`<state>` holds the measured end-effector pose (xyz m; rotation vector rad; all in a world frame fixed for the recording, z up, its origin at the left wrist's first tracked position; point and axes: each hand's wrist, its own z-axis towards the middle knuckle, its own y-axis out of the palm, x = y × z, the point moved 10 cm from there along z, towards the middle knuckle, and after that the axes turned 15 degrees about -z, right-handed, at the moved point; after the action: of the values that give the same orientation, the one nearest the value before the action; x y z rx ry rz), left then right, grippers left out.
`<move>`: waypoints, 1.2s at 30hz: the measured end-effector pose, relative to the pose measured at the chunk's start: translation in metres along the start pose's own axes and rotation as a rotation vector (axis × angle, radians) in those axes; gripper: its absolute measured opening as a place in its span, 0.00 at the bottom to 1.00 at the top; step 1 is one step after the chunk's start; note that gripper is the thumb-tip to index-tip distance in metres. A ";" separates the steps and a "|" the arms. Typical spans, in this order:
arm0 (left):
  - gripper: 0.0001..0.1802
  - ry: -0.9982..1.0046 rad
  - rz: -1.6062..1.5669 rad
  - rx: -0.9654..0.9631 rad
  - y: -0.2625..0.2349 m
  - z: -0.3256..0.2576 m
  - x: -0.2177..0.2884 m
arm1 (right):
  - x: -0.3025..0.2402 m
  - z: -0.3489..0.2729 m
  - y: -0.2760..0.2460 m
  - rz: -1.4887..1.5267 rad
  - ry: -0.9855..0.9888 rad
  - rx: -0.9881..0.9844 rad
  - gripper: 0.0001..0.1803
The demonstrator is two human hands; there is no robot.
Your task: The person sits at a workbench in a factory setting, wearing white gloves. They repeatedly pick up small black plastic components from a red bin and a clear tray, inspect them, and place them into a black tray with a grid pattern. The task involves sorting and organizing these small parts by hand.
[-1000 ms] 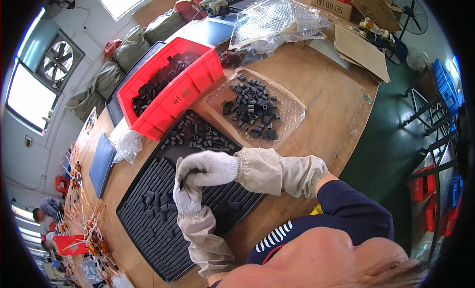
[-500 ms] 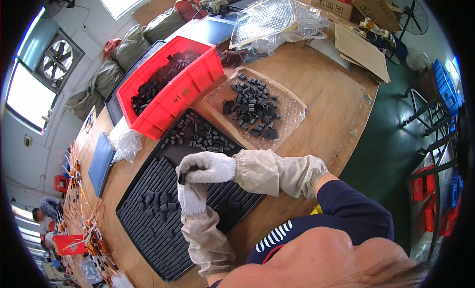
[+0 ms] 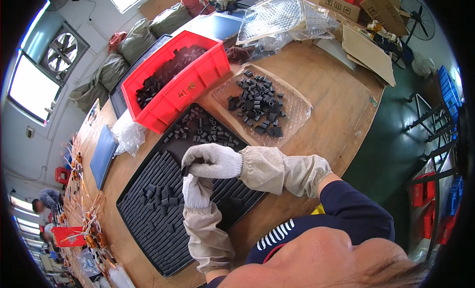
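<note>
The gloved right hand pinches a small black cylindrical part just above the gloved left hand, whose fingers curl loosely, holding nothing I can make out; both meet over the ribbed black plastic tray. Loose parts fill the red plastic bin and clear blister tray beyond

Two gloved hands meet close together: the right hand curls fingers downward, just above the left hand, forearms sleeved.
</note>
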<state>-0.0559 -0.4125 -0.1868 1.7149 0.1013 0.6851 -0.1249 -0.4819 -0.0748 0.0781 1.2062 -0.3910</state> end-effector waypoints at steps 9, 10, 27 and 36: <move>0.14 -0.175 -0.223 0.022 0.003 0.003 -0.006 | -0.011 0.002 -0.024 -0.111 0.033 0.070 0.10; 0.13 -0.245 -0.306 -0.059 0.008 0.001 -0.009 | -0.017 0.002 -0.027 -0.189 0.008 0.094 0.10; 0.14 0.131 0.583 0.143 0.023 -0.006 0.019 | -0.039 -0.002 -0.011 -1.333 -0.626 0.238 0.06; 0.16 0.158 0.734 0.202 0.026 -0.010 0.024 | -0.040 -0.003 -0.016 -1.242 -0.602 0.240 0.06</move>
<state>-0.0484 -0.4007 -0.1530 1.8866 -0.3814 1.3875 -0.1448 -0.4859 -0.0367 -0.5778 0.4706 -1.5185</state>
